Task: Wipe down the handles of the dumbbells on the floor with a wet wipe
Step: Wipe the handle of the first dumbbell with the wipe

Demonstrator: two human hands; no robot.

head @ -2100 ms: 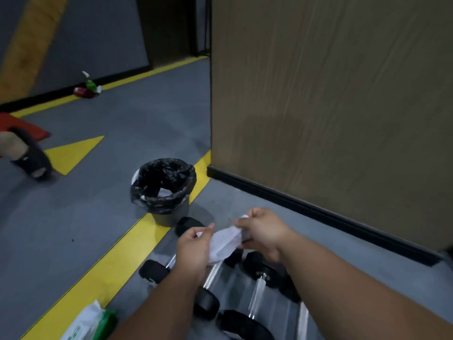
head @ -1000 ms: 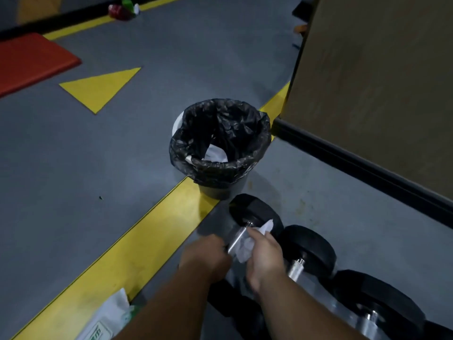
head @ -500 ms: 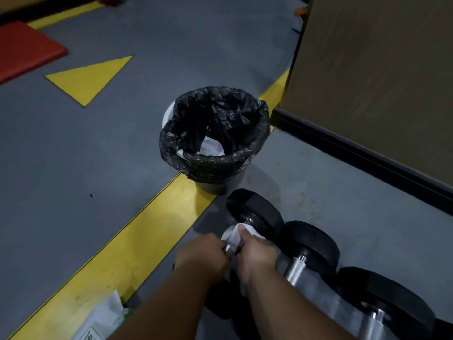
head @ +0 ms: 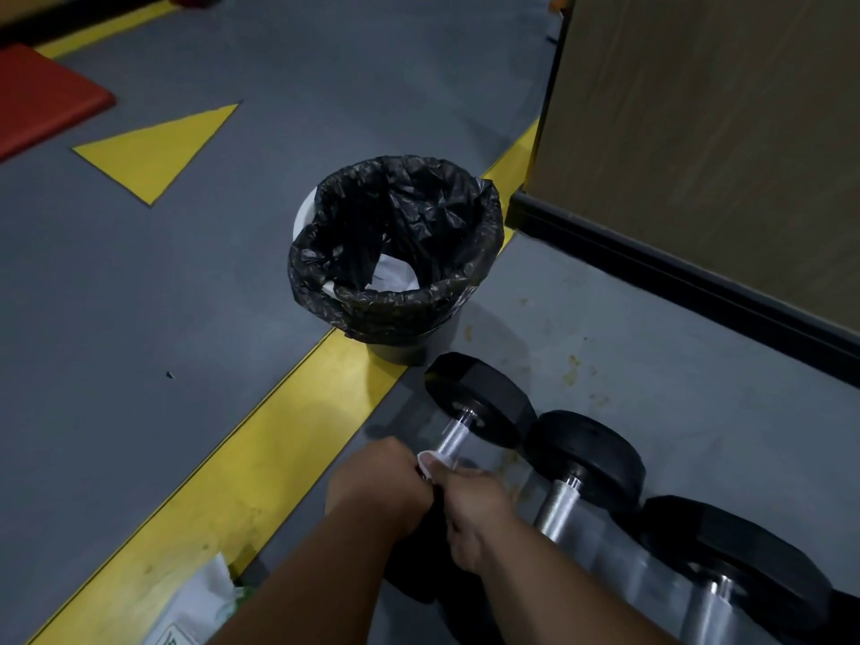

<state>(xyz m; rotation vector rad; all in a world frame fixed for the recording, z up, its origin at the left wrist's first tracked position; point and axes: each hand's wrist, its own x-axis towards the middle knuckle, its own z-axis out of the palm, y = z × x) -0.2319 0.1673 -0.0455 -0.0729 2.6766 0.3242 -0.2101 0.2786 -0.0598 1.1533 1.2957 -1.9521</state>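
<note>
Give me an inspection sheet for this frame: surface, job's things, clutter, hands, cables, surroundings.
Surface: grey floor with a yellow line and a yellow triangle; stains near the dumbbells.
Job's things: three dumbbells side by side; the first dumbbell has the wet wipe on its handle; the wipes pack lies at the bottom edge.
Clutter: bin with black liner, white wipes inside.
Hands: left hand and right hand both grip the wipe-covered handle.
Cables: nothing seen.
Surroundings: wooden panel with black base strip; red mat at far left.
</note>
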